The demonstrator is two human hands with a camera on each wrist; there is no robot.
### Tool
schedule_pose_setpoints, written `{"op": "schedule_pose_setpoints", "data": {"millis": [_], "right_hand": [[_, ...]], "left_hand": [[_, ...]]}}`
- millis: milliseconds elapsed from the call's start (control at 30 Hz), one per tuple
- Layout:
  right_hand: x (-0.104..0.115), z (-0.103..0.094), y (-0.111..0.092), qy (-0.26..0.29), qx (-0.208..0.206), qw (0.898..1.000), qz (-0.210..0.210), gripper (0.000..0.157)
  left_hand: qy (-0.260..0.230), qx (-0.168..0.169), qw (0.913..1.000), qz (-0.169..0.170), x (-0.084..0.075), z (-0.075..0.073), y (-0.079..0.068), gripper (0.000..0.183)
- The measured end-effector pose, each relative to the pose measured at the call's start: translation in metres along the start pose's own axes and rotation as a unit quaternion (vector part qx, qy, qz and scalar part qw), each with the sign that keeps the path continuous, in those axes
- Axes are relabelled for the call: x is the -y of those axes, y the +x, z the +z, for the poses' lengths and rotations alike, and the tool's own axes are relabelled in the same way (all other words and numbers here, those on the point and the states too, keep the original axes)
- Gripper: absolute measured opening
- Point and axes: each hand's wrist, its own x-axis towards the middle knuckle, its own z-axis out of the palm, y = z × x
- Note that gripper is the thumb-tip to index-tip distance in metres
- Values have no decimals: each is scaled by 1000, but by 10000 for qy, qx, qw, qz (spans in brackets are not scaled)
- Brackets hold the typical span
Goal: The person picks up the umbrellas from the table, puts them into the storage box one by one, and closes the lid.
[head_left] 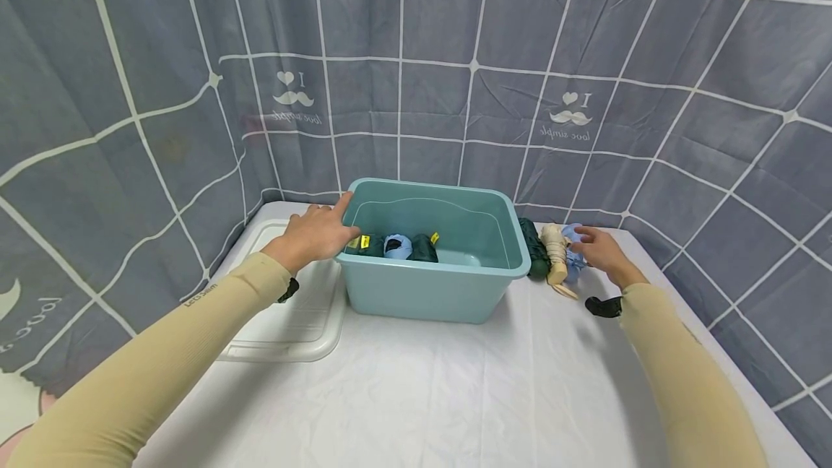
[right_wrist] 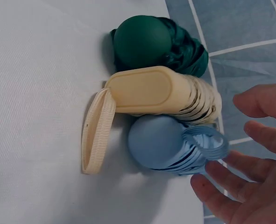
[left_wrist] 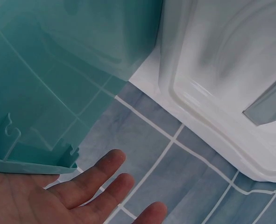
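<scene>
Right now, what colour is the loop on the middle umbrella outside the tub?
The loop is cream; it shows best in the right wrist view.

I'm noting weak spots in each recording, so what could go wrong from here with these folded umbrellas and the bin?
The blue umbrella by the right hand lies close alongside the beige umbrella, so picking it up might nudge that one. The beige umbrella's loose strap sticks out over the table and could snag a finger. The left hand touches the bin at its rim; a firm push there might shift it.
</scene>
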Motion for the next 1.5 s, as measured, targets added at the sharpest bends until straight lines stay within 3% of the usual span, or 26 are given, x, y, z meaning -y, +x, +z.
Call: {"op": "schedule_pose_setpoints", "data": {"millis": [467,1033,1500], "right_hand": [[-8,9,5,-60,-20,10000,60,68],[-27,14,16,-30,30,9985,539,83],[-25,16,14,-367,-4,9980,516,86]], "left_hand": [[-34,13,10000,-23,1,0,0,83],[-17,-8,10000,-15,0,0,-1,83],[-31,-25,10000,-29,-1,1,-3,82]]}}
